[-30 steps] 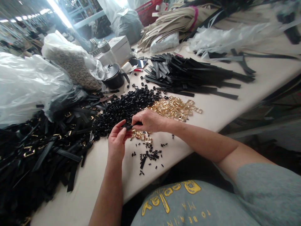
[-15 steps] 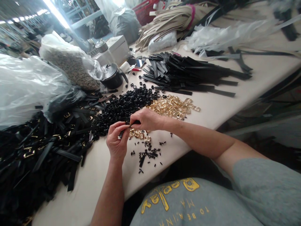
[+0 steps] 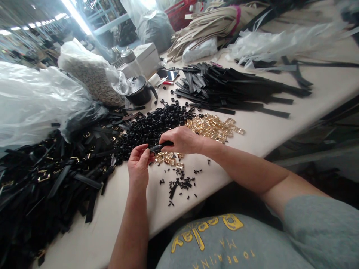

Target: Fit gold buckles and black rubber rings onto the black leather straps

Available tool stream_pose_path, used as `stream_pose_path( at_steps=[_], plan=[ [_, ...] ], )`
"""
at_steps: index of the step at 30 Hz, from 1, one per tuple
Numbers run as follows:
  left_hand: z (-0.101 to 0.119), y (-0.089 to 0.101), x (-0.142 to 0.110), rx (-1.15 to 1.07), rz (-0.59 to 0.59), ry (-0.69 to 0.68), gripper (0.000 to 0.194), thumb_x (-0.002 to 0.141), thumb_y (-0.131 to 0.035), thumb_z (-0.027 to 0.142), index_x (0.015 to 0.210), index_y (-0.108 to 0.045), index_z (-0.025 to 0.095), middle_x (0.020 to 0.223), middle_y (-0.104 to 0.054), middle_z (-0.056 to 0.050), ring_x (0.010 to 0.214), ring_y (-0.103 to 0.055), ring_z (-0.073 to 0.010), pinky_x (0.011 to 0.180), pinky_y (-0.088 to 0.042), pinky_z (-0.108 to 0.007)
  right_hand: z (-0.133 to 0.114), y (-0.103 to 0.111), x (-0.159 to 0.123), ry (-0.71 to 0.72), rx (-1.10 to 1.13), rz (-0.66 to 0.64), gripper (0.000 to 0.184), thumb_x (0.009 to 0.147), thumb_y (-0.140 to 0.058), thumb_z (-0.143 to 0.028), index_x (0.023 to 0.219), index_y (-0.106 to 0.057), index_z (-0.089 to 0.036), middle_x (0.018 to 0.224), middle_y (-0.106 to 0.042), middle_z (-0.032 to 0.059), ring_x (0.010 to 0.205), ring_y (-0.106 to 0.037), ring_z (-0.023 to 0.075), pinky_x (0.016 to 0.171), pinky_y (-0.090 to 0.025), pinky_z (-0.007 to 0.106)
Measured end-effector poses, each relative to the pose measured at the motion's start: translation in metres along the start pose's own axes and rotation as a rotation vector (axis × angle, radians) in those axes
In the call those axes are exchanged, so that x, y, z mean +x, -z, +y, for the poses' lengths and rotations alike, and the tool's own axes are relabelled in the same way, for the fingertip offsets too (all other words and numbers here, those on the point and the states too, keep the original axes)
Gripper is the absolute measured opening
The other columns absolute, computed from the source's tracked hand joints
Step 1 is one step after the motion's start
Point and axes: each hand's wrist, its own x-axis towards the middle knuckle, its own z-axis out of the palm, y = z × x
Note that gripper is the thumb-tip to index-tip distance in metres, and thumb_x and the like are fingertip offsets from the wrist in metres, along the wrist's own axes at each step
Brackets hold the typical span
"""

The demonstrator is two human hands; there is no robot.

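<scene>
A short black strap (image 3: 156, 148) stretches between my two hands above the table. My left hand (image 3: 139, 160) pinches its left end between thumb and fingers. Around the other end, the fingers of my right hand (image 3: 182, 140) are closed. Whether a buckle is on the strap is hidden by my fingers. Just behind my hands lies a heap of small black loops (image 3: 157, 121). Gold buckles (image 3: 214, 125) are piled beyond my right hand, and a few more gold buckles (image 3: 169, 158) lie beneath the strap.
Tiny black scraps (image 3: 182, 183) are scattered near the table's front edge. Finished-looking straps with buckles (image 3: 67, 175) fill the left side. A stack of black strips (image 3: 230, 86) lies at the back right. A dark lidded pot (image 3: 138, 91) and a phone (image 3: 169, 75) stand farther back.
My hands have moved apart a little, and more of the black strap now shows between them. My left thumb has shifted along it. The whole view has swung slightly left.
</scene>
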Motion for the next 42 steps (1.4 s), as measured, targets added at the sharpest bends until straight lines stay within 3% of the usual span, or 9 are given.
stream_pose_path(
  at_steps=[8, 13, 17, 23, 32, 42],
  plan=[
    [0.006, 0.003, 0.000, -0.045, 0.049, -0.051, 0.034, 0.068, -0.079, 0.030, 0.097, -0.067, 0.017, 0.067, -0.057, 0.004, 0.055, -0.058, -0.0073, 0.053, -0.049, -0.017, 0.003, 0.003, -0.001, 0.044, -0.009, 0.056, 0.020, 0.084, -0.060, -0.021, 0.103, -0.066, -0.018, 0.095, -0.071, 0.0021, 0.076, -0.056, 0.0114, 0.065, -0.031, 0.023],
    [0.004, 0.003, 0.001, -0.040, 0.058, -0.063, 0.033, 0.068, -0.079, 0.031, 0.096, -0.068, 0.018, 0.066, -0.059, 0.003, 0.054, -0.057, -0.0070, 0.053, -0.049, -0.017, 0.007, 0.005, 0.001, 0.054, -0.084, 0.049, 0.018, 0.089, -0.057, -0.024, 0.103, -0.067, -0.019, 0.099, -0.071, 0.0028, 0.077, -0.057, 0.0115, 0.064, -0.029, 0.024],
    [0.004, 0.003, 0.000, -0.008, 0.030, -0.070, 0.030, 0.072, -0.077, 0.040, 0.088, -0.070, 0.016, 0.067, -0.064, -0.001, 0.056, -0.059, -0.0088, 0.056, -0.051, -0.020, 0.004, 0.009, 0.003, -0.023, -0.218, -0.072, 0.024, 0.096, -0.049, -0.031, 0.094, -0.070, -0.020, 0.092, -0.072, 0.0034, 0.071, -0.056, 0.0113, 0.060, -0.023, 0.026],
    [0.004, 0.007, -0.003, 0.274, 0.000, -0.115, 0.029, 0.076, -0.074, 0.044, 0.076, -0.067, 0.015, 0.057, -0.061, 0.001, 0.048, -0.053, -0.0090, 0.049, -0.045, -0.019, -0.007, 0.019, 0.003, -0.119, -0.240, -0.287, 0.037, 0.100, -0.039, -0.039, 0.096, -0.068, -0.017, 0.084, -0.070, 0.0072, 0.067, -0.055, 0.0125, 0.057, -0.020, 0.027],
    [0.000, 0.005, 0.000, 0.058, -0.058, 0.225, 0.041, 0.065, -0.079, 0.049, 0.071, -0.054, 0.017, 0.055, -0.059, 0.001, 0.043, -0.052, -0.0089, 0.041, -0.042, -0.018, 0.002, 0.014, 0.006, -0.126, -0.060, -0.296, 0.034, 0.100, -0.038, -0.036, 0.095, -0.067, -0.019, 0.086, -0.069, 0.0051, 0.067, -0.051, 0.0118, 0.060, -0.025, 0.026],
    [0.005, 0.002, -0.002, 0.009, -0.078, 0.260, 0.043, 0.062, -0.080, 0.048, 0.070, -0.051, 0.017, 0.054, -0.058, 0.002, 0.042, -0.052, -0.0082, 0.041, -0.042, -0.018, 0.004, 0.011, 0.006, -0.114, -0.011, -0.309, 0.032, 0.099, -0.039, -0.033, 0.090, -0.066, -0.018, 0.082, -0.068, 0.0045, 0.063, -0.047, 0.0111, 0.061, -0.026, 0.026]
  ],
)
